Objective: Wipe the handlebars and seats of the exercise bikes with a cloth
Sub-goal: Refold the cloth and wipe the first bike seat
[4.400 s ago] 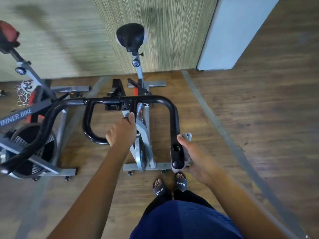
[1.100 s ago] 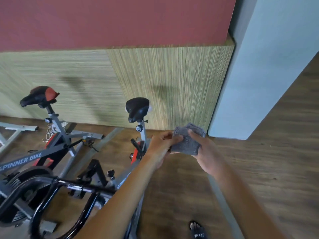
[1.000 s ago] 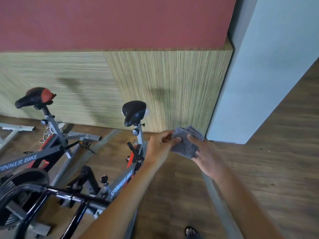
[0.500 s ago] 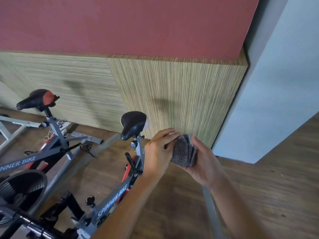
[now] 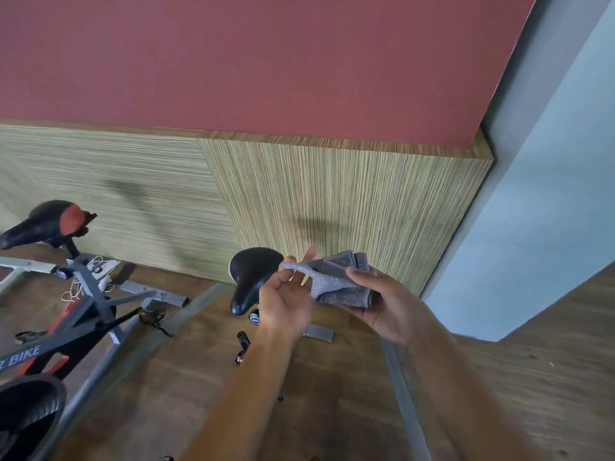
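You are gripping the folded grey cloth (image 5: 336, 281) in your right hand (image 5: 386, 301), your left hand (image 5: 283, 304) pinching its corner.

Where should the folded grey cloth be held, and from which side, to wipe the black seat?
Probably the thick folded bulk of the cloth, from underneath, where the right hand cradles it: that gives a flat pad. The corner the left hand pinches is a thin loose layer.

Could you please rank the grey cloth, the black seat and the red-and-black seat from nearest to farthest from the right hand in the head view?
1. grey cloth: held in the right hand.
2. black seat: further left, centre.
3. red-and-black seat: far left.
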The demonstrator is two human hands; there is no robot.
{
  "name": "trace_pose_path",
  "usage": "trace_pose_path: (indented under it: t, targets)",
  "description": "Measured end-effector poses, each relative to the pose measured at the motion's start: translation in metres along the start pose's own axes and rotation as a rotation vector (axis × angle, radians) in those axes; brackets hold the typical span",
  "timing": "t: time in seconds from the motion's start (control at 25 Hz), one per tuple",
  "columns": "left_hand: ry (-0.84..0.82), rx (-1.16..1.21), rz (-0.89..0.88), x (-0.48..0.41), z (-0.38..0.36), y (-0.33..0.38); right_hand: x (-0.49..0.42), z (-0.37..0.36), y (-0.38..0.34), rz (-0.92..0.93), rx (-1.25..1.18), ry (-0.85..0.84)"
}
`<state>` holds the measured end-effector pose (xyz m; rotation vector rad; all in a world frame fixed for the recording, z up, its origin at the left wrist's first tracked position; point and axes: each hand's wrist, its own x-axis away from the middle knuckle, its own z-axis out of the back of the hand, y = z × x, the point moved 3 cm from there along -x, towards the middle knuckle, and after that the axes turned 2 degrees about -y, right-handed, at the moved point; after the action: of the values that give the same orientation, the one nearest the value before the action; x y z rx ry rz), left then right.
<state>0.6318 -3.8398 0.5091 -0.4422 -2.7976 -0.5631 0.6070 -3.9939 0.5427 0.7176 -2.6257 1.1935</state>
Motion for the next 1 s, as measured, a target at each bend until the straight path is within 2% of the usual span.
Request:
trace_pose_path:
  t: [0.08, 0.16, 0.28, 0.36, 0.4, 0.48, 0.64, 0.76, 0.88, 1.0]
  targets:
    - [0.049, 0.137, 0.008, -0.007, 0.003, 0.001, -0.016, -0.003, -0.009, -0.015, 0.102, -0.005]
    - [0.077, 0.176, -0.004, -0.016, 0.012, 0.002, -0.031, -0.002, -0.014, -0.032, 0.317, 0.062]
    - [-0.009, 0.046, 0.103, -0.023, 0.023, -0.008, -0.047, -0.002, -0.023, 0.009, 0.904, 0.218]
    - [-0.034, -0.001, 0.104, -0.024, 0.022, -0.026, -0.056, -0.007, -0.032, 0.039, 1.286, 0.215]
    - [0.003, 0.017, 0.091, -0.024, 0.023, -0.034, -0.059, -0.008, -0.037, 0.043, 1.381, 0.198]
    - [0.061, 0.007, 0.058, -0.026, 0.026, -0.040, -0.066, 0.002, -0.050, 0.062, 1.393, 0.190]
    - [0.131, -0.168, -0.003, -0.034, 0.023, -0.019, -0.071, 0.042, -0.070, 0.071, 0.903, 0.210]
    - [0.140, -0.330, -0.039, -0.039, 0.006, -0.009, -0.070, 0.066, -0.063, 0.129, 0.714, 0.277]
    - [0.208, -0.574, -0.074, -0.044, -0.001, -0.001, -0.075, 0.083, -0.049, 0.113, 0.809, 0.276]
    - [0.233, -0.957, -0.032, -0.048, -0.014, 0.014, -0.076, 0.080, -0.046, 0.166, 1.097, 0.183]
